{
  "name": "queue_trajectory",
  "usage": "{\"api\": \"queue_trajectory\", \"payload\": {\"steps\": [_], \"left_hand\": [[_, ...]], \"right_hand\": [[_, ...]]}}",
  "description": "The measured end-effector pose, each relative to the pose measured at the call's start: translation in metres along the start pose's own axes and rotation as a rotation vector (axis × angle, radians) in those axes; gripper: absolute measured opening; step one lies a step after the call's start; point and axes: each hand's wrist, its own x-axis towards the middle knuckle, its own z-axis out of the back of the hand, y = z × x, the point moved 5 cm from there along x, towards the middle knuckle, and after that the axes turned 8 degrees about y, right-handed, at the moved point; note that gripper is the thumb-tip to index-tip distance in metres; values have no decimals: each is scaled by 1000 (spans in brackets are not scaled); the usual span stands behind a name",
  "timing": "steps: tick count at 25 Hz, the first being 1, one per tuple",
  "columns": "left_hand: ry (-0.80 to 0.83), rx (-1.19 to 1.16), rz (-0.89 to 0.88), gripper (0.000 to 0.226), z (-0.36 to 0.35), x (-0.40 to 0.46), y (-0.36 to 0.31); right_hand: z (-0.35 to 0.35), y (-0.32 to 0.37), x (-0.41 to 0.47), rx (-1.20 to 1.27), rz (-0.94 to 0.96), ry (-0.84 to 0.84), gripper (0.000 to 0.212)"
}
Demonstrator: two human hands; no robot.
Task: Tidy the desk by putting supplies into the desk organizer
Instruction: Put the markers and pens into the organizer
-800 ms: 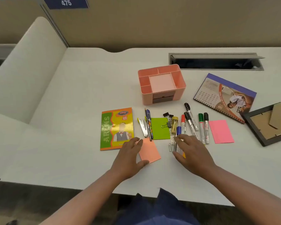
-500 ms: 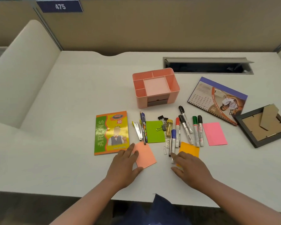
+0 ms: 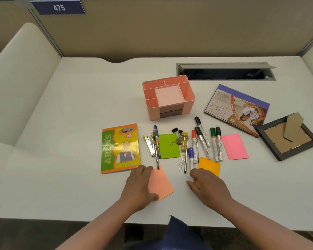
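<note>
White desk (image 3: 79, 123) carries everything. Straight ahead of both hands sits the pink organizer (image 3: 170, 112). Just beyond the left hand (image 3: 139, 186), a notebook (image 3: 120, 148); under its fingers, a peach note (image 3: 161, 184). Between the hands and the organizer, pens (image 3: 156, 143), a green note (image 3: 168, 146), clips (image 3: 177, 135), markers (image 3: 202, 139). Under the right hand (image 3: 209, 190), an orange note (image 3: 209, 166); farther right, a pink note (image 3: 234, 147), a calendar (image 3: 237, 109), a frame (image 3: 288, 139).

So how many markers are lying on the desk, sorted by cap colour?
Black-capped markers: 3
Red-capped marker: 1
Green-capped marker: 1
Blue-capped marker: 1
Total: 6 markers
</note>
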Motion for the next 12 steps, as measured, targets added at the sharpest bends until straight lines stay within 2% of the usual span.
{"api": "queue_trajectory", "payload": {"steps": [2, 5, 9, 12], "left_hand": [[11, -22, 25, 101, -1, 2, 1], [13, -47, 42, 98, -1, 4, 2], [0, -21, 48, 90, 0, 7, 0], [-56, -3, 23, 76, 6, 13, -6]], "right_hand": [[2, 4, 1, 31, -47, 23, 19], [2, 3, 2, 147, -133, 71, 21], [4, -2, 4, 526, -268, 51, 26], [5, -1, 4, 839, -330, 49, 26]]}}
